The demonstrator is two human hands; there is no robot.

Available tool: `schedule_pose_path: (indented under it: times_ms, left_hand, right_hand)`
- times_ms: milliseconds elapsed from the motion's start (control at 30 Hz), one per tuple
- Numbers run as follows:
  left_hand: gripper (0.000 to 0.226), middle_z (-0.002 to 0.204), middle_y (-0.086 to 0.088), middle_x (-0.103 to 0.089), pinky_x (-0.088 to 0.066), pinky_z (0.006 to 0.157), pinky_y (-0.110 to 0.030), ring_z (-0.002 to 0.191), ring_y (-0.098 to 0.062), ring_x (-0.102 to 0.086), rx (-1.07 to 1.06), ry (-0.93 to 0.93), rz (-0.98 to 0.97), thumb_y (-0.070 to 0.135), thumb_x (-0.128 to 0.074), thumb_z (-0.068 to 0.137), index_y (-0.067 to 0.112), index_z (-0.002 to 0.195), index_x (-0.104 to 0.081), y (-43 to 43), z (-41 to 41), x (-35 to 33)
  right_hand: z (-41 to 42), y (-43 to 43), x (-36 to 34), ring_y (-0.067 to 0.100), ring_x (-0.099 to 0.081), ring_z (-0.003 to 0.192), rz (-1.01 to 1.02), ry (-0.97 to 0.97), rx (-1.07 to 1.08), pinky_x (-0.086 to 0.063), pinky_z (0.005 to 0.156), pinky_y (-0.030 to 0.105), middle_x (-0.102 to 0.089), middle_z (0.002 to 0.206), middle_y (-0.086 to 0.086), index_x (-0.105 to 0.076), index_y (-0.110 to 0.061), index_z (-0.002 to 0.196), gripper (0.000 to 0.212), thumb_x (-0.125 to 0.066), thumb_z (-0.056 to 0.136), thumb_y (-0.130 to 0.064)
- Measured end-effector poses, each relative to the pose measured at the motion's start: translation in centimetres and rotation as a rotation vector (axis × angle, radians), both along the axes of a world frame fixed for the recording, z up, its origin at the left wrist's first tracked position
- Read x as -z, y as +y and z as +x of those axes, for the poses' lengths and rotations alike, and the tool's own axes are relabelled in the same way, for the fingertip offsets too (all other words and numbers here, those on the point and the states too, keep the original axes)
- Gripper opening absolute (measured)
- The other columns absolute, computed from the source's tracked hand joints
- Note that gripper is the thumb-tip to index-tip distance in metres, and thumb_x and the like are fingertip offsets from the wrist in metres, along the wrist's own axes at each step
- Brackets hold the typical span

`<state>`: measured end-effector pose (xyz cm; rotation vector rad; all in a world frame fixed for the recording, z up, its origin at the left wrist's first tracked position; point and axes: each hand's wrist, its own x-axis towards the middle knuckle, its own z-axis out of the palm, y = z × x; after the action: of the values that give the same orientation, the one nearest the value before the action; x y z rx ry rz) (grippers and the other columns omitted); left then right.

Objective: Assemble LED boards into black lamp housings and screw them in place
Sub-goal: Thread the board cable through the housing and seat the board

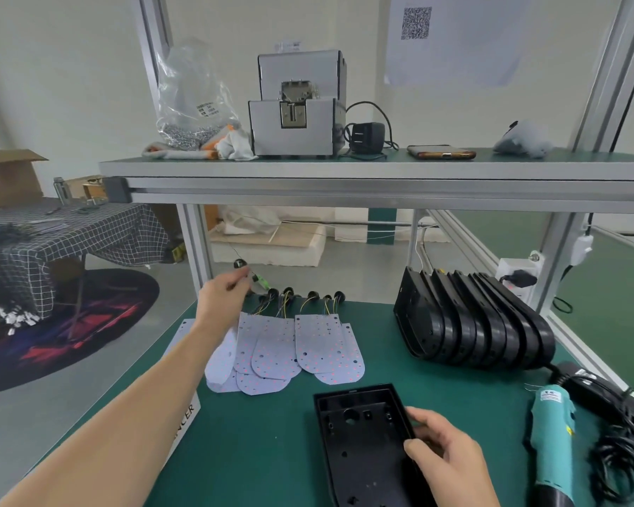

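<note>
The right hand (pixel 443 455) grips the right wall of the open black lamp housing (pixel 359 433), fingers curled over its rim. The housing lies cavity-up on the green surface (pixel 257 451), with holes showing in its floor. Beyond the housing and to its left, the left hand (pixel 223 291) pinches a wire lead (pixel 240 265) with a black round end. It holds this above the far edge of the fanned white LED boards (pixel 308 345). A teal electric screwdriver (pixel 551 433) lies right of the housing.

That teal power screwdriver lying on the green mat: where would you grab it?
Probably round the thick middle barrel of the teal plastic electric screwdriver, coming from above and from its left. It lies flat with its black nose toward the person, and its black coiled cable crowds the right side.
</note>
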<state>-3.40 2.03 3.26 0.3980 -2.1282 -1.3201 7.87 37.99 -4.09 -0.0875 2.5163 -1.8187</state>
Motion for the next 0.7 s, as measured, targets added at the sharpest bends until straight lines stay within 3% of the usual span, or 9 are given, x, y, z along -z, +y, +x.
schedule_pose_path:
  times_ms: [67,167,233,300,367,533,600,700]
  left_hand:
    - [0.030,0.119,-0.003,-0.072,-0.054,0.095,-0.036,0.104,-0.018,-0.067,0.036,0.077,0.032,0.024,-0.058,0.098,0.025,0.126,-0.070,0.4,1.5,-2.1]
    - [0.028,0.109,0.000,-0.074,-0.051,0.093,-0.032,0.085,0.002,-0.065,0.126,0.186,-0.001,0.021,-0.057,0.098,0.038,0.114,-0.072,1.2,3.7,-5.7]
    - [0.031,0.110,0.002,-0.074,-0.048,0.100,-0.037,0.099,-0.009,-0.066,0.191,0.238,-0.012,0.014,-0.057,0.095,0.037,0.109,-0.074,2.1,5.2,-8.1]
    - [0.031,0.116,0.005,-0.073,-0.049,0.102,-0.030,0.111,-0.011,-0.064,0.271,0.293,-0.031,0.011,-0.055,0.092,0.027,0.109,-0.075,3.4,6.8,-10.3]
    - [0.032,0.120,0.005,-0.072,-0.046,0.097,-0.020,0.109,-0.004,-0.063,0.344,0.335,-0.070,0.010,-0.053,0.092,0.019,0.113,-0.075,4.9,8.7,-12.1]
    - [0.043,0.115,-0.006,-0.070,-0.041,0.098,-0.015,0.113,-0.010,-0.060,0.529,0.406,-0.108,0.011,-0.042,0.088,0.009,0.120,-0.071,8.8,13.2,-15.4]
    - [0.054,0.116,-0.007,-0.067,-0.039,0.093,-0.011,0.100,-0.006,-0.059,0.583,0.409,-0.177,0.004,-0.038,0.083,0.007,0.130,-0.064,10.4,14.6,-16.3]
    - [0.063,0.120,-0.003,-0.061,-0.041,0.090,-0.006,0.101,-0.004,-0.054,0.647,0.398,-0.215,-0.003,-0.037,0.079,0.005,0.137,-0.057,12.7,16.0,-16.9]
  right_hand:
    - [0.1,0.1,-0.1,0.006,-0.063,0.061,0.002,0.011,-0.008,-0.049,0.063,0.013,-0.076,0.076,-0.004,-0.075,-0.031,0.098,0.044,-0.066,0.082,0.009]
    - [0.3,0.2,-0.2,0.010,-0.069,0.073,0.004,0.013,-0.013,-0.054,0.076,0.022,-0.078,0.082,-0.005,-0.076,-0.029,0.103,0.044,-0.066,0.082,0.008]
    - [0.3,0.4,-0.2,0.010,-0.071,0.082,0.021,0.020,-0.028,-0.054,0.081,0.024,-0.078,0.085,-0.008,-0.076,-0.030,0.104,0.044,-0.066,0.082,0.007]
    - [0.4,0.5,-0.3,0.002,-0.069,0.082,0.041,0.027,-0.053,-0.050,0.077,0.015,-0.078,0.085,-0.011,-0.076,-0.034,0.102,0.045,-0.067,0.082,0.005]
    - [0.6,0.5,-0.4,-0.001,-0.069,0.080,0.036,0.017,-0.079,-0.048,0.072,0.011,-0.078,0.085,-0.011,-0.076,-0.039,0.097,0.046,-0.067,0.082,0.004]
    - [1.1,0.6,-0.6,0.014,-0.073,0.094,0.012,-0.001,-0.168,-0.055,0.088,0.032,-0.079,0.096,-0.005,-0.080,-0.039,0.097,0.049,-0.063,0.083,0.004]
    - [1.2,0.6,-0.8,0.010,-0.072,0.095,0.033,0.006,-0.199,-0.054,0.087,0.030,-0.078,0.098,-0.009,-0.079,-0.044,0.097,0.049,-0.063,0.082,0.000]
    - [1.3,0.7,-0.8,0.006,-0.071,0.095,0.047,0.012,-0.186,-0.053,0.088,0.027,-0.078,0.099,-0.013,-0.078,-0.047,0.095,0.046,-0.065,0.080,-0.005]
